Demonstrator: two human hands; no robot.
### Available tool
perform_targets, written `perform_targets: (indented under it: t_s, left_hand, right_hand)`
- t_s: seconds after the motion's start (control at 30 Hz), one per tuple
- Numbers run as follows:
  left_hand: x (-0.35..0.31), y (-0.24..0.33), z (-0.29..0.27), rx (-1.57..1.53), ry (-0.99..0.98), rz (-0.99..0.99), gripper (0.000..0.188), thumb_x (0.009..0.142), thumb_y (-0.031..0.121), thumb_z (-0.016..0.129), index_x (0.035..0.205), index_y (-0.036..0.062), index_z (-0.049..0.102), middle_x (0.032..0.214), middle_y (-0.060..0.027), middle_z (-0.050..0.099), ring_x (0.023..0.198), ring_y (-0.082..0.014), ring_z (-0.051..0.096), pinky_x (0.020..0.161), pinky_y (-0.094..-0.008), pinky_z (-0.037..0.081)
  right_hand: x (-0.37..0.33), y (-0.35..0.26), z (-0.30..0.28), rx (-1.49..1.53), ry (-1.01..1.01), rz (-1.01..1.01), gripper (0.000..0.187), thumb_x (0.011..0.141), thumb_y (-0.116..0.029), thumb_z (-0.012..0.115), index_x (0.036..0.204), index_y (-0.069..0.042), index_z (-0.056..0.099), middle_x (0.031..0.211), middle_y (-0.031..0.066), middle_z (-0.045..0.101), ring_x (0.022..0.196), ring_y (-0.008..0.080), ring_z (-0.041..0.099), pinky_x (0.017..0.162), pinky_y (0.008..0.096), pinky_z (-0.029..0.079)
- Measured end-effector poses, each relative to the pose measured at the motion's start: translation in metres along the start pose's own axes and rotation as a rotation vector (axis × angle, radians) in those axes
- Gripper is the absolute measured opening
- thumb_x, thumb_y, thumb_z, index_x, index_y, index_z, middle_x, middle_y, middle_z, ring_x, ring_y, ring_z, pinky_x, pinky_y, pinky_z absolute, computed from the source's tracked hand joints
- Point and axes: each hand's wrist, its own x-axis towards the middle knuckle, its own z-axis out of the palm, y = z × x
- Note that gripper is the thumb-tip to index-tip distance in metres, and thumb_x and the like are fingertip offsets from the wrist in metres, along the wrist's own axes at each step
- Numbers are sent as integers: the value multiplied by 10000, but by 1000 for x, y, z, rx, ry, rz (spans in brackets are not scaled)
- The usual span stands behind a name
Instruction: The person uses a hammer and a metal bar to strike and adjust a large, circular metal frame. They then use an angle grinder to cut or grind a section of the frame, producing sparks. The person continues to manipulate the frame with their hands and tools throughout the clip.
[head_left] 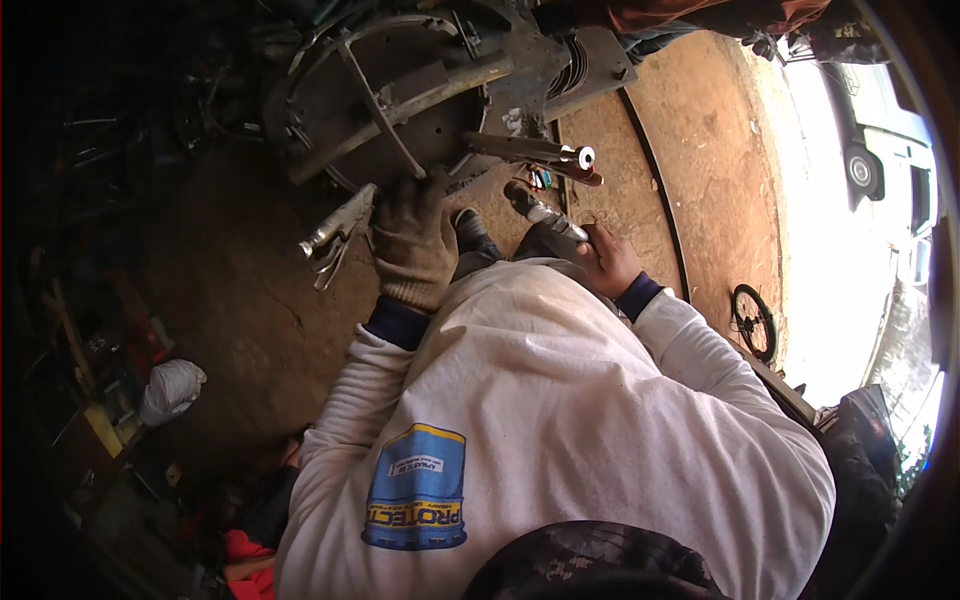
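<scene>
My left hand point(412, 245), in a brown knit work glove, has its fingers up at the lower edge of a round dark metal frame point(455, 115) and seems to grip it; the fingertips are in shadow. Beside the glove, silver locking pliers point(340, 228) stick out from the frame's edge. A second pair of locking pliers point(530, 150) sits at the frame's right side, handles pointing right. My bare right hand point(608, 260) is closed around the end of a silver-grey hand tool point(557, 220), whose exact kind is unclear. It points up and left, below the second pliers.
Bars cross the round frame, and a slotted metal plate point(590, 75) adjoins it on the right. A long dark rod point(655, 160) lies on the dirt floor. A small spoked wheel point(752, 322), a white sack point(172, 391) and a parked vehicle point(890, 165) are around me.
</scene>
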Motion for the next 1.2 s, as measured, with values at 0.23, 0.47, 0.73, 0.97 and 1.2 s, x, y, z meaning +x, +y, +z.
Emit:
perform_targets:
  t_s: [0.23, 0.47, 0.73, 0.97, 1.2]
  left_hand:
    - [3, 19, -11, 101, 35, -28, 476, 883, 189, 662, 1347, 120, 587, 1250, -173, 578, 1116, -387, 578, 937, -510, 489]
    - [-3, 45, -12, 211, 104, -66, 444, 888, 173, 663, 1326, 108, 621, 1269, -149, 571, 1091, -362, 603, 911, -484, 515]
    - [5, 65, 20, 564, -56, -226, 597, 897, 182, 617, 1475, 177, 470, 1483, -119, 485, 1200, -387, 609, 956, -477, 555]
    - [27, 76, 1, 605, -174, -353, 474, 911, 223, 604, 1383, 262, 591, 1473, -106, 504, 1189, -399, 617, 988, -482, 539]
    - [15, 43, -1, 634, -111, -397, 415, 904, 248, 621, 1318, 225, 648, 1328, -198, 608, 1193, -405, 603, 993, -480, 529]
  right_hand:
    - [-24, 31, -21, 85, 167, 309, 311, 1045, -343, 493, 1056, -42, 572, 738, 238, 579, 723, 461, 603, 627, 498, 455]
    - [-51, 88, -21, 186, 215, 444, 389, 1053, -390, 484, 1095, -28, 620, 781, 231, 632, 750, 444, 630, 651, 486, 470]
    - [-137, 178, -16, 283, 181, 530, 380, 1051, -370, 503, 1000, -8, 608, 779, 249, 599, 740, 431, 604, 651, 474, 456]
    - [-188, 245, -17, 287, 228, 634, 400, 1061, -395, 488, 935, -27, 580, 724, 223, 583, 686, 424, 590, 624, 470, 448]
    - [-202, 271, -6, 351, 298, 640, 413, 1061, -396, 488, 941, -9, 568, 740, 240, 583, 697, 434, 577, 626, 474, 441]
